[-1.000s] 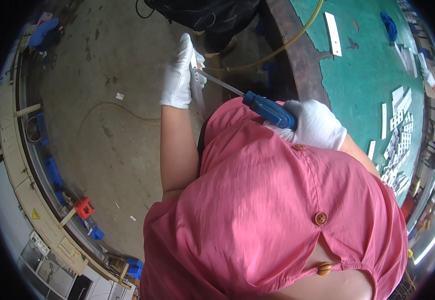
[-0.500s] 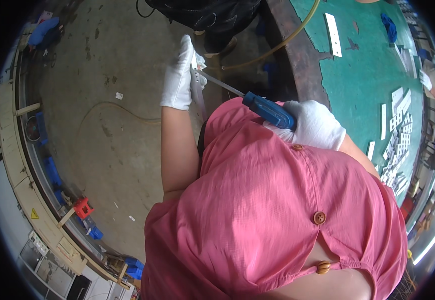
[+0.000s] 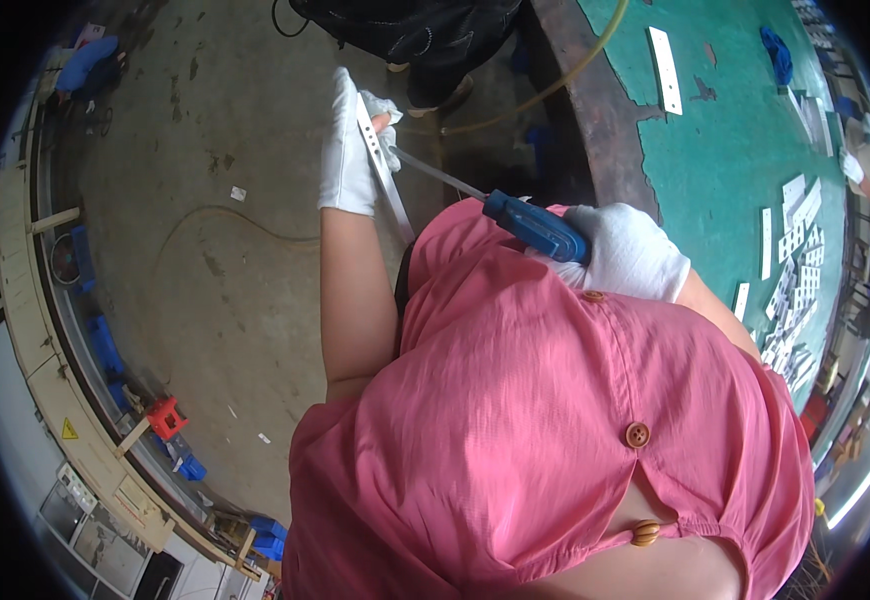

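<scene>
My left hand (image 3: pixel 346 155), in a white glove, is closed around a narrow pale strip with holes (image 3: pixel 374 150). The strip is tilted, its lower end reaching down beside my pink shirt. A bare thumb or fingertip shows by the strip's upper part. In front of my chest, my gloved right hand (image 3: pixel 633 250) is wrapped round a tool with a blue handle and a thin metal shaft (image 3: pixel 538 225). Its shaft points left toward the strip, and the tip is close to the strip's holed edge. Whether the tip touches cannot be made out.
To the right is a green-topped table (image 3: pixel 695 170) with a worn dark edge. On it lie a long white strip (image 3: pixel 665 70), a heap of holed strips (image 3: pixel 795 270) and a blue cloth (image 3: pixel 777 55). A yellowish hose (image 3: pixel 555 90) hangs past its edge. A person in dark clothes (image 3: pixel 415 40) is ahead.
My left hand has turned and shifted slightly left, so the strip's holed face shows more. The blue-handled tool has hardly moved.
</scene>
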The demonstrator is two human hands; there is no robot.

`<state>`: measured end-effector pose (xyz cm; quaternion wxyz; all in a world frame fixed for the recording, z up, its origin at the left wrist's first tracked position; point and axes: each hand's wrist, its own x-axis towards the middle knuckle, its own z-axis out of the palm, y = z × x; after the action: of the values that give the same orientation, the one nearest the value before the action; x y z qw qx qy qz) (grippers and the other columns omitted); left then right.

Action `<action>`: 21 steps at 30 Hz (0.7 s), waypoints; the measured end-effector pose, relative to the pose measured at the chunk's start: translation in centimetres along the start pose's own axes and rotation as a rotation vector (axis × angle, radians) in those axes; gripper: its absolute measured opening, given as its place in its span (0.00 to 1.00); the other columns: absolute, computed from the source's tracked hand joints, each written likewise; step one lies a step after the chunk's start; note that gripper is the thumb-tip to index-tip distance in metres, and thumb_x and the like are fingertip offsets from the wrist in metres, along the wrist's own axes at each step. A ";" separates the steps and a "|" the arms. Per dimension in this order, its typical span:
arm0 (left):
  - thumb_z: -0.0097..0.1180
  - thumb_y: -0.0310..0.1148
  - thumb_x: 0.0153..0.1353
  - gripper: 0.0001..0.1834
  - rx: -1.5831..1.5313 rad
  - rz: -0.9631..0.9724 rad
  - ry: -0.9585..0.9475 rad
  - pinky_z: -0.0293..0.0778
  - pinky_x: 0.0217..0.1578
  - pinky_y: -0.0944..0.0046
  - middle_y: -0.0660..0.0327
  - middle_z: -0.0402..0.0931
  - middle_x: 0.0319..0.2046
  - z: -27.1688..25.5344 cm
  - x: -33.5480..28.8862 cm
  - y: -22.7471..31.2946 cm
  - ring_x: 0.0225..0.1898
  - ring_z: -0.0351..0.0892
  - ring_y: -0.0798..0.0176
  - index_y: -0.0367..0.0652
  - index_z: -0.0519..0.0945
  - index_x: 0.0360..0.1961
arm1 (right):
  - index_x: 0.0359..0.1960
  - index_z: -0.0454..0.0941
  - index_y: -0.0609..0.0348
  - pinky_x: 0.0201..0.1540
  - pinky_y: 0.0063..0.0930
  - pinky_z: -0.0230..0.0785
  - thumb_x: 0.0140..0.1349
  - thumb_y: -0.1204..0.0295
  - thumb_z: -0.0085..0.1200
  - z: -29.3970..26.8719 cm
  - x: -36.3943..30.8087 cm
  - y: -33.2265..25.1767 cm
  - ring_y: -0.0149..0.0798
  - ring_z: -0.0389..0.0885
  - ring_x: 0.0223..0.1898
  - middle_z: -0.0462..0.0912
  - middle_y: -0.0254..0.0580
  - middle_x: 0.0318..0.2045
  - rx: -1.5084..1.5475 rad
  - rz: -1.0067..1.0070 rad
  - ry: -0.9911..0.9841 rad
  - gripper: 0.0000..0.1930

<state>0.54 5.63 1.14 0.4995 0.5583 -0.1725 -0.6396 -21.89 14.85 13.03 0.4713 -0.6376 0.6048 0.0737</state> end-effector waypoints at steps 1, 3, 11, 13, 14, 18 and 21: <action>0.44 0.64 0.56 0.26 -0.001 0.001 0.000 0.48 0.07 0.75 0.70 0.57 0.09 0.0 0.1 -0.1 0.06 0.51 0.74 0.53 0.65 0.18 | 0.37 0.79 0.60 0.38 0.33 0.73 0.50 0.45 0.56 0.0 0.0 0.1 0.47 0.81 0.31 0.81 0.50 0.28 -0.001 -0.001 0.000 0.28; 0.43 0.62 0.57 0.26 -0.047 -0.009 -0.028 0.48 0.07 0.75 0.69 0.58 0.09 0.0 0.4 -0.4 0.06 0.52 0.73 0.54 0.63 0.17 | 0.37 0.78 0.62 0.37 0.32 0.73 0.50 0.45 0.56 0.1 0.1 0.4 0.47 0.81 0.29 0.81 0.51 0.28 -0.019 -0.050 -0.018 0.29; 0.43 0.60 0.58 0.24 -0.065 -0.033 -0.076 0.53 0.09 0.75 0.68 0.60 0.10 -0.3 0.4 -1.0 0.08 0.55 0.73 0.50 0.69 0.23 | 0.36 0.79 0.62 0.37 0.31 0.74 0.49 0.45 0.57 0.1 0.0 0.2 0.46 0.82 0.29 0.81 0.50 0.28 -0.004 -0.027 0.003 0.29; 0.44 0.59 0.59 0.23 -0.097 -0.056 -0.091 0.54 0.09 0.75 0.68 0.61 0.11 -0.6 0.3 -0.9 0.08 0.57 0.74 0.49 0.70 0.26 | 0.36 0.79 0.62 0.37 0.31 0.74 0.49 0.45 0.57 0.1 0.0 0.2 0.46 0.82 0.29 0.81 0.50 0.28 -0.003 -0.026 -0.001 0.29; 0.47 0.54 0.59 0.19 -0.134 -0.077 -0.153 0.56 0.11 0.75 0.68 0.62 0.14 -0.9 0.3 -0.9 0.10 0.59 0.74 0.49 0.70 0.28 | 0.36 0.79 0.62 0.37 0.31 0.74 0.49 0.45 0.57 0.1 0.0 0.3 0.46 0.82 0.29 0.81 0.50 0.27 0.001 -0.027 0.009 0.29; 0.53 0.36 0.59 0.07 -0.213 -0.068 -0.259 0.61 0.15 0.76 0.68 0.65 0.21 -1.6 0.5 -1.0 0.17 0.64 0.76 0.47 0.71 0.33 | 0.36 0.79 0.62 0.36 0.31 0.74 0.49 0.44 0.57 0.2 0.0 0.3 0.46 0.82 0.28 0.81 0.50 0.27 0.003 -0.034 0.013 0.29; 0.56 0.26 0.54 0.09 -0.152 0.024 -0.241 0.64 0.18 0.77 0.65 0.69 0.27 -1.1 -0.2 -0.9 0.20 0.67 0.75 0.45 0.71 0.37 | 0.36 0.79 0.62 0.36 0.31 0.74 0.49 0.44 0.57 0.4 0.1 0.6 0.46 0.82 0.27 0.81 0.50 0.26 0.031 -0.043 0.030 0.29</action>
<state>1.12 6.57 0.25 0.5234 0.4361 -0.1890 -0.7073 -22.16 15.12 12.44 0.4738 -0.6441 0.5988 0.0444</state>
